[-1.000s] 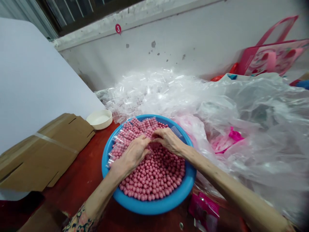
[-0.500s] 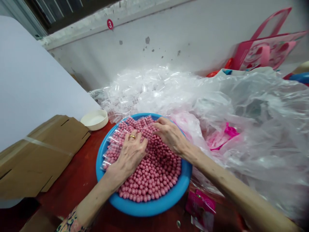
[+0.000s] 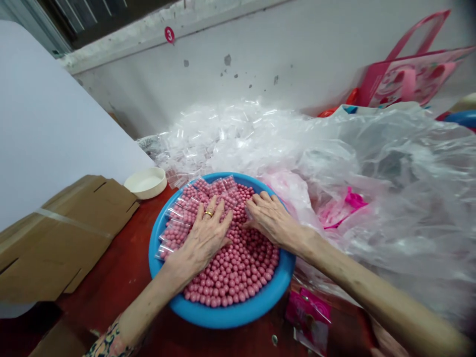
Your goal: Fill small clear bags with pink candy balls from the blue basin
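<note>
A blue basin (image 3: 226,320) holds a mass of round pink beads (image 3: 226,285). Small clear packets (image 3: 174,230) filled with the same beads lie along its left and far sides. My left hand (image 3: 210,230), with a gold ring on one finger, rests palm down over the packets and loose beads. Its fingers are spread, and it is open. Over the beads on the right side is my right hand (image 3: 269,218), palm down and open. Its fingers curve downward with the thumb apart from them; the fingertips are partly hidden.
Behind the basin is a heap of clear plastic bags (image 3: 230,134), with larger plastic sheeting (image 3: 394,238) to the right. A white round dish (image 3: 146,183) and flattened cardboard (image 3: 67,238) lie left. A pink packet (image 3: 308,317) lies front right on the red table (image 3: 122,277).
My right hand has moved right and slightly nearer, away from the far packets and over loose beads. My left hand has shifted slightly right, its fingers spreading more.
</note>
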